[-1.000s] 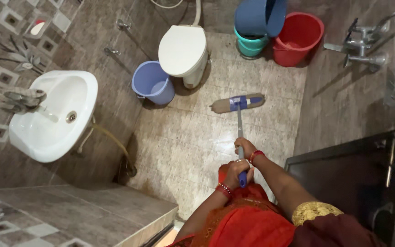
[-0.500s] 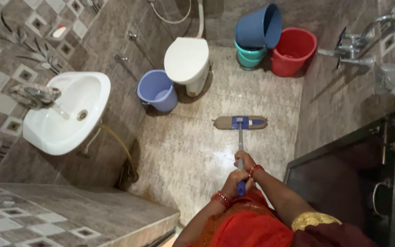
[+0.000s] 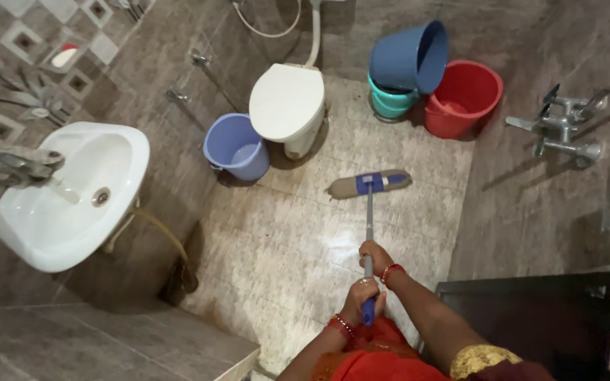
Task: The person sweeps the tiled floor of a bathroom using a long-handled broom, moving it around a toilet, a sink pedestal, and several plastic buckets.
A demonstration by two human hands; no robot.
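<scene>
Both hands grip the mop (image 3: 369, 185) handle, fingers curled tight: right hand (image 3: 375, 257) higher, left hand (image 3: 362, 296) lower. Mop head flat on tiled floor (image 3: 284, 240), near toilet (image 3: 287, 99).

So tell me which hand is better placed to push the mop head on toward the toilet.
Probably the right hand: it grips the mop handle further down, nearer the mop head, so it steers the push toward the toilet. The left hand holds the blue upper end, closer to the body.
</scene>
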